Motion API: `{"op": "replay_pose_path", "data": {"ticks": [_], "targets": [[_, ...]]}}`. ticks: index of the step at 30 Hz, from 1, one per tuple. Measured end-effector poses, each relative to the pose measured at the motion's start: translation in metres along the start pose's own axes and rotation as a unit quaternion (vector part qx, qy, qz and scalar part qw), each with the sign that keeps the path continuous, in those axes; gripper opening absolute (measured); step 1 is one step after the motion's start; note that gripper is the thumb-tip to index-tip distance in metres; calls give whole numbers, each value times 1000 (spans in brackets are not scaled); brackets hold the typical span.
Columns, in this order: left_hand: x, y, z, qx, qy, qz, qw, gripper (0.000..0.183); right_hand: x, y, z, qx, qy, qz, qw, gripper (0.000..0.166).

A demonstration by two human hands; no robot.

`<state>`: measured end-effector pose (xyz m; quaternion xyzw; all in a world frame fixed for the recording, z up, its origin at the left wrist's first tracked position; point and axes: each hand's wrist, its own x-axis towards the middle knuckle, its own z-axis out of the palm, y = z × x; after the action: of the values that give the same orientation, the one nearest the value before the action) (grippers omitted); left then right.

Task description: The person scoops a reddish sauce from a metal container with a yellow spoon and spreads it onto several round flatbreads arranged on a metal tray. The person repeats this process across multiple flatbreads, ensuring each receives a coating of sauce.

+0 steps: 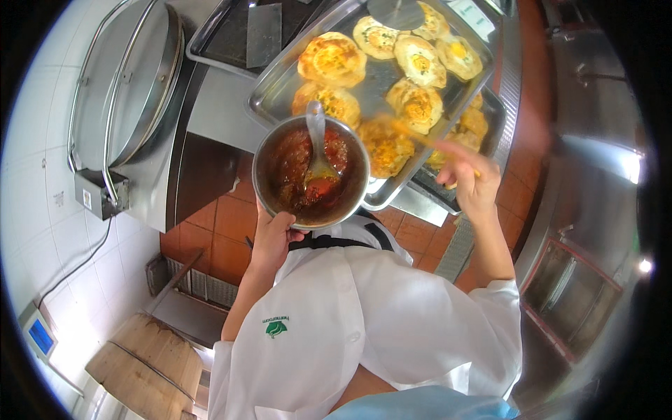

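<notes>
My left hand (275,235) grips the near rim of a round steel bowl (258,181) of dark red sauce (286,157). A spoon (317,137) rests in the sauce, its handle leaning on the far rim. My right hand (470,176) holds a slim yellowish brush or similar tool (412,131), blurred, its far end over a browned flatbread (386,149) at the near part of a steel tray (273,86). Several flatbreads topped with egg, such as one at the far left (332,59), lie in this tray. A round metal disc (396,11) covers part of the far ones.
A second tray (496,113) with browned breads lies partly under the first. At the far left, a dark tray (202,44) holds a flat metal blade (264,35). A large round appliance lid (139,84) with bar handles stands left, and a wooden block (142,362) lower left.
</notes>
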<state>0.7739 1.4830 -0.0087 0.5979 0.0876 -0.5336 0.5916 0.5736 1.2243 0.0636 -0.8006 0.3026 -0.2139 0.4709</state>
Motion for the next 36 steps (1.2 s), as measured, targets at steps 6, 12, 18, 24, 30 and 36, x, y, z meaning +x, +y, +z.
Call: {"op": "replay_pose_path", "data": {"ticks": [6,12,18,24,30,36], "targets": [[1,12,3,35,-41,26,998,88,30,-33,76,-26,-211,-81,974,23],[-4,12,4,25,-54,57,997,91,36,-16,141,-84,-298,-99,946,30],[-5,13,2,23,-67,70,995,97,48,-17,145,-32,-418,71,905,35],[11,4,-4,40,-105,156,981,98,60,-13,117,153,-328,260,895,47],[-6,32,12,63,-79,115,988,97,46,19,57,413,-121,380,819,48],[-6,22,6,52,-61,93,992,97,34,75,-24,302,201,301,882,43]]}}
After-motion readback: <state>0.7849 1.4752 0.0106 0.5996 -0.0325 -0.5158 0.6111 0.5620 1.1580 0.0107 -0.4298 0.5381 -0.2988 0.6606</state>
